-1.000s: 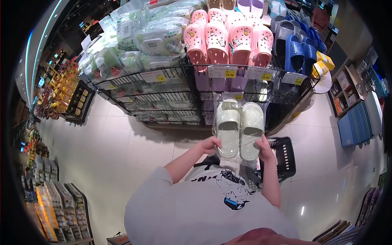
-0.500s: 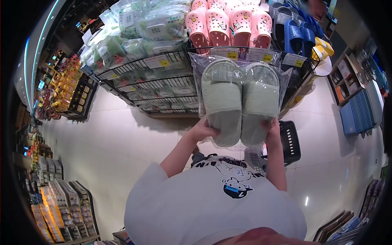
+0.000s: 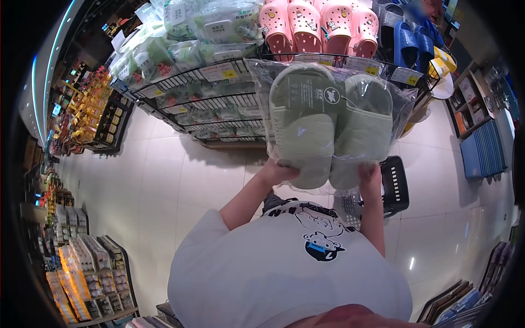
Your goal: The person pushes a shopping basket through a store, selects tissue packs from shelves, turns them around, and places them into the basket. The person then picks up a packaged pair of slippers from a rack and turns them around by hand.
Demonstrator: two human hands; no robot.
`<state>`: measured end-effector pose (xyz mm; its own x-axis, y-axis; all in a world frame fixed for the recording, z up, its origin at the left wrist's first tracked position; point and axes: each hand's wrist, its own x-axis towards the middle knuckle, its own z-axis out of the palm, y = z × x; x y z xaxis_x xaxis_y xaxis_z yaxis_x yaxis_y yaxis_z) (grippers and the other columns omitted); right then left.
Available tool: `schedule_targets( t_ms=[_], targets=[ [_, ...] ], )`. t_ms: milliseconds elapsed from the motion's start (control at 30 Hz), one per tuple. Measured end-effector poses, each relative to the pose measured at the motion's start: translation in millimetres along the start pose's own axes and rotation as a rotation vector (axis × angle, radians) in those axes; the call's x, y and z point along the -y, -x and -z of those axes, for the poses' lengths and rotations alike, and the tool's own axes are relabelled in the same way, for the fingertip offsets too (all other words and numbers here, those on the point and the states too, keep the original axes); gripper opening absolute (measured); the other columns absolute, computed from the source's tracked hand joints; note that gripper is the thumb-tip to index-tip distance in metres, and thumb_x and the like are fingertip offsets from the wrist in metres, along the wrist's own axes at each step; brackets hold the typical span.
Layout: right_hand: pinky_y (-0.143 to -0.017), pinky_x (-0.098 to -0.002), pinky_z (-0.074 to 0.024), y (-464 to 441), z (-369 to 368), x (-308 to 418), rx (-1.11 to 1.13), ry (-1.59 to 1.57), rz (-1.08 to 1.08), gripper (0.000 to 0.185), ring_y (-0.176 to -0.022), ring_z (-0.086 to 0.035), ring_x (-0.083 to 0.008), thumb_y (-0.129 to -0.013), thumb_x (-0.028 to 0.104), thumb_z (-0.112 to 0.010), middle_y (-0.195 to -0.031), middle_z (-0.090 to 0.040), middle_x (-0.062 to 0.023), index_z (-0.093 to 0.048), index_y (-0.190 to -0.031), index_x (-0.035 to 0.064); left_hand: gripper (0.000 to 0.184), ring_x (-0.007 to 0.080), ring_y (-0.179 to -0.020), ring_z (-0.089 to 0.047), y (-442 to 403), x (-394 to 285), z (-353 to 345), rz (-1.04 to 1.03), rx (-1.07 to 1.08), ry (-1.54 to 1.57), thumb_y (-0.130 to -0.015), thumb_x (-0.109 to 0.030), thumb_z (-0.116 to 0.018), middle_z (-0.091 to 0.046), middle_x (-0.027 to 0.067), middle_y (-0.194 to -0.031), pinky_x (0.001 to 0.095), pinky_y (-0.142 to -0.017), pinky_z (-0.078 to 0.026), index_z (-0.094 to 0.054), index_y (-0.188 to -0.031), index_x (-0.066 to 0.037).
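Note:
A pair of pale green slippers point(image 3: 306, 136) lies side by side inside a clear plastic bag point(image 3: 404, 104), held up in front of my chest. Their toe ends point toward me, and a round label sits between the heels. My left hand point(image 3: 280, 173) grips the lower left edge, thumb over the left slipper. At the lower right edge, my right hand point(image 3: 370, 177) is closed on the other slipper through the plastic. Behind the bag stands a black wire rack point(image 3: 202, 104) with price tags, partly hidden by the slippers.
Pink clogs point(image 3: 304, 24), blue slippers point(image 3: 406, 46) and green-white packs point(image 3: 227, 27) fill the rack top. A black shopping basket point(image 3: 395, 186) is close by my right arm. Shelves of goods point(image 3: 98, 279) stand at lower left, a snack display point(image 3: 109, 123) at far left.
The bagged slippers have tilted and come a little nearer, their heel ends now larger and spread to the right. Both hands keep their hold. The view has shifted slightly.

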<state>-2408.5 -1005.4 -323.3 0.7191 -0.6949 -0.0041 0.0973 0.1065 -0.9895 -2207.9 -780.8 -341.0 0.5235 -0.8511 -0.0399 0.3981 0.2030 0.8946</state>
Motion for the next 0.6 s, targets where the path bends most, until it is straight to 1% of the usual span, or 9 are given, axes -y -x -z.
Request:
schedule_targets(
  t_ms=[33, 67, 100, 200, 333, 433, 500, 533, 600],
  targets=[
    [-0.099, -0.0344, -0.0474, 1, 6, -6, 0.047, 0.001, 0.004, 0.058, -0.114, -0.06, -0.0185, -0.084, 0.014, -0.073, -0.125, -0.062, -0.008, -0.05, -0.136, 0.0015, 0.071, 0.0193, -0.112, -0.064, -2, 0, 1, -0.005, 0.0, 0.0, -0.066, 0.01, -0.068, -0.067, 0.0079, -0.121, 0.0359, -0.097, -0.051, -0.056, -0.135, -0.005],
    [-0.099, -0.0339, -0.0473, 4, 10, -12, 0.093, 0.002, 0.006, 0.056, -0.113, -0.061, -0.0181, -0.084, 0.014, -0.073, -0.124, -0.063, -0.0081, -0.051, -0.135, 0.0015, 0.071, 0.0197, -0.113, -0.064, -5, 2, 3, -0.054, 0.039, -0.032, -0.066, 0.01, -0.067, -0.067, 0.0082, -0.121, 0.0364, -0.097, -0.051, -0.056, -0.134, -0.005],
    [-0.099, -0.0339, -0.0473, 9, 9, -14, 0.092, 0.003, 0.007, 0.056, -0.113, -0.061, -0.0181, -0.084, 0.014, -0.073, -0.124, -0.063, -0.0081, -0.051, -0.135, 0.0015, 0.071, 0.0201, -0.113, -0.064, -7, 4, 5, -0.102, 0.078, -0.064, -0.065, 0.01, -0.067, -0.067, 0.0085, -0.121, 0.0368, -0.098, -0.051, -0.057, -0.134, -0.004],
    [-0.098, -0.0329, -0.047, 19, 0, -15, 0.074, 0.053, 0.031, 0.053, -0.11, -0.061, -0.0172, -0.084, 0.012, -0.073, -0.12, -0.064, -0.0076, -0.053, -0.132, 0.0006, 0.07, 0.0203, -0.112, -0.064, -10, 8, 12, -0.148, 0.14, -0.051, -0.065, 0.01, -0.067, -0.067, 0.0091, -0.121, 0.0369, -0.098, -0.051, -0.057, -0.133, -0.003],
    [-0.099, -0.0329, -0.047, 28, -15, 2, 0.051, 0.029, 0.047, 0.052, -0.111, -0.061, -0.017, -0.084, 0.007, -0.072, -0.118, -0.066, -0.0073, -0.054, -0.132, -0.0003, 0.069, 0.0211, -0.112, -0.064, -8, 10, 11, -0.172, 0.16, 0.023, -0.065, 0.011, -0.066, -0.068, 0.0094, -0.121, 0.0369, -0.098, -0.051, -0.058, -0.132, -0.002],
    [-0.1, -0.0333, -0.0468, 34, -21, 12, 0.03, 0.033, 0.041, 0.054, -0.112, -0.061, -0.0175, -0.084, 0.006, -0.073, -0.12, -0.065, -0.0079, -0.053, -0.134, -0.0004, 0.07, 0.0221, -0.112, -0.064, -5, 15, 10, -0.117, 0.099, 0.054, -0.064, 0.012, -0.065, -0.068, 0.0093, -0.121, 0.0374, -0.098, -0.052, -0.059, -0.132, -0.002],
    [-0.1, -0.0334, -0.0466, 35, -20, 11, 0.028, 0.035, 0.035, 0.055, -0.113, -0.061, -0.0179, -0.084, 0.006, -0.073, -0.121, -0.065, -0.0083, -0.053, -0.135, -0.0004, 0.071, 0.0231, -0.112, -0.065, -5, 16, 9, -0.164, 0.101, 0.081, -0.064, 0.013, -0.065, -0.068, 0.0091, -0.121, 0.0375, -0.098, -0.052, -0.059, -0.133, -0.003],
    [-0.1, -0.0333, -0.0464, 34, -18, 7, 0.05, -0.005, 0.066, 0.056, -0.113, -0.061, -0.018, -0.085, 0.007, -0.074, -0.122, -0.065, -0.0086, -0.052, -0.136, -0.0003, 0.071, 0.0231, -0.112, -0.065, -5, 16, 7, -0.163, 0.1, 0.082, -0.064, 0.013, -0.065, -0.068, 0.0091, -0.121, 0.0375, -0.098, -0.052, -0.059, -0.133, -0.003],
    [-0.101, -0.0332, -0.0462, 35, -14, 1, 0.068, -0.047, 0.098, 0.057, -0.113, -0.061, -0.0181, -0.085, 0.008, -0.074, -0.124, -0.064, -0.0088, -0.051, -0.137, -0.0003, 0.071, 0.0235, -0.112, -0.065, -6, 15, 2, -0.218, 0.118, 0.17, -0.064, 0.014, -0.065, -0.067, 0.0092, -0.122, 0.0381, -0.098, -0.052, -0.059, -0.133, -0.002]
  ],
)
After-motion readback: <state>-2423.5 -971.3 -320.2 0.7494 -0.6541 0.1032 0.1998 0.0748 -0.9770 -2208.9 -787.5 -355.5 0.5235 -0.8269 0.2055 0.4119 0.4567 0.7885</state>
